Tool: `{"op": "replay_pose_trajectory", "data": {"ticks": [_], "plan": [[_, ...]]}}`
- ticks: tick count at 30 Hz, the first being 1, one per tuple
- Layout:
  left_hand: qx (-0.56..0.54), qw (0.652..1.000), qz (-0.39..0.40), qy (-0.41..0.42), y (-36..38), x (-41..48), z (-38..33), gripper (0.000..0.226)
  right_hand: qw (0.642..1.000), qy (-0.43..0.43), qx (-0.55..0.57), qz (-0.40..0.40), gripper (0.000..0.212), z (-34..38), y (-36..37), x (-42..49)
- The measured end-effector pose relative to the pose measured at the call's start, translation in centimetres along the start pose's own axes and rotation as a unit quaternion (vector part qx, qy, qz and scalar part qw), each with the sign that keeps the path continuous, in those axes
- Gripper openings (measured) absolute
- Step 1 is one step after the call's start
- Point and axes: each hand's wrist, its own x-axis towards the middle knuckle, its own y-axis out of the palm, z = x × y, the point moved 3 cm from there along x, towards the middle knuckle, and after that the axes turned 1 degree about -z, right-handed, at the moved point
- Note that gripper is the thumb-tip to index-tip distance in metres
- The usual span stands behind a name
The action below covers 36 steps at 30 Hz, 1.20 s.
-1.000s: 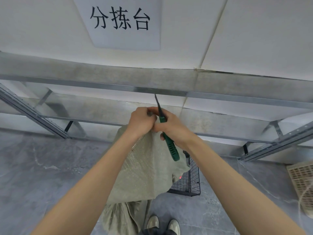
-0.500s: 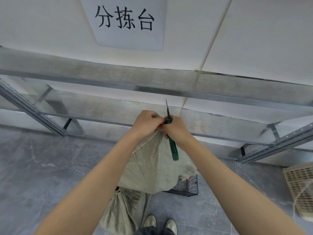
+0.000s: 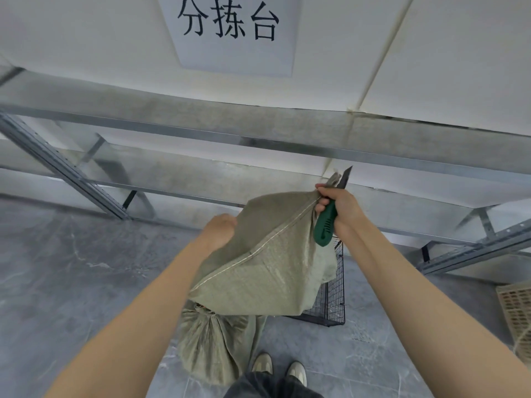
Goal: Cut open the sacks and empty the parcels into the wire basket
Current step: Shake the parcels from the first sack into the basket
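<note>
Sack (image 3: 267, 268) of grey-green woven plastic hangs lifted in mid-air, straight ahead of the person, draped over the near left side of the black wire basket (image 3: 334, 294) on the grey floor; a stitched seam runs diagonally across its upper face; the cloth looks slack and light. Right hand (image 3: 337, 209) pinches the sack's top corner while its fingers curl round the green handle of a knife (image 3: 324, 228), blade pointing up and away; left hand (image 3: 218, 228) clutches the opposite upper edge, fingers buried behind the cloth. No parcels show, and the basket's inside is mostly hidden; this sack seems opened and nearly shaken out. Second sack (image 3: 212, 349), neck tied, stands by the person's pale shoes (image 3: 263, 364); it probably remains to be cut. Beyond, metal shelving (image 3: 258, 139) lines a white wall.
</note>
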Motion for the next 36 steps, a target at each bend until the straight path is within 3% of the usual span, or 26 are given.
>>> {"op": "replay_pose_trajectory", "data": {"ticks": [5, 9, 12, 17, 21, 25, 36], "plan": [[0.023, 0.99, -0.032, -0.135, 1.5, -0.5, 7.2, 0.021, 0.999, 0.01, 0.041, 0.002, 0.018, -0.4, 0.2, 0.2], [0.047, 0.975, 0.057, -0.21, 2.9, -1.8, 10.9, 0.035, 0.998, 0.012, 0.054, -0.007, 0.018, -0.5, 0.7, 0.3], [0.009, 0.964, 0.092, -0.248, 3.8, -2.5, 12.0, 0.025, 0.998, 0.01, 0.066, -0.01, 0.018, -0.4, 0.8, 0.4], [-0.155, 0.92, 0.034, -0.357, 4.7, -2.9, 14.4, 0.014, 0.997, 0.011, 0.065, -0.029, 0.018, -0.4, 0.2, 1.0], [-0.177, 0.932, -0.028, -0.314, 4.2, -1.9, 14.1, 0.025, 0.997, 0.006, 0.056, -0.046, 0.018, -0.5, -0.9, 1.4], [-0.197, 0.935, -0.092, -0.28, 2.9, -0.7, 12.4, 0.012, 0.996, -0.005, 0.047, -0.074, 0.016, -0.1, -2.1, 1.8], [-0.22, 0.95, -0.157, -0.159, 0.0, 0.2, 7.9, 0.023, 0.979, -0.073, -0.004, -0.192, 0.014, 1.5, -7.2, 0.6]]}}
